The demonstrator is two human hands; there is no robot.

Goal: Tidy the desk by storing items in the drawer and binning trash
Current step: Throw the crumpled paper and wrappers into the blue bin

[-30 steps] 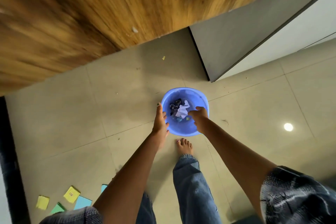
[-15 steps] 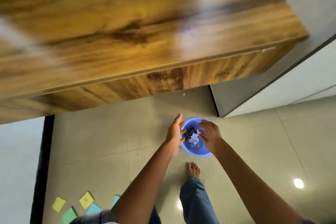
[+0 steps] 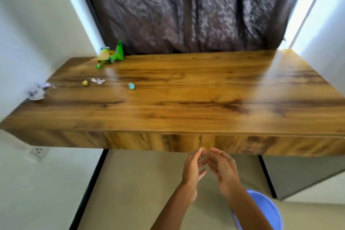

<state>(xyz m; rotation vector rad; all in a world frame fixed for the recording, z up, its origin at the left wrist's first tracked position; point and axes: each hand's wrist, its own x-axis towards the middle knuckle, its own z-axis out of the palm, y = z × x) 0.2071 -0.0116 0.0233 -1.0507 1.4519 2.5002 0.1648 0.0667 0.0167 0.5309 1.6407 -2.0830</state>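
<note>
Counter trash is lying along the left side: a green wrapper at the back, crumpled paper at the edge. Both hands, left hand and right hand, are hovering released below the front edge, beside the blue bin.

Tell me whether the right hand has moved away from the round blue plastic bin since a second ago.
Yes. The right hand has left the round blue plastic bin and risen, empty, to the wooden desk's front edge, beside the left hand.
</note>
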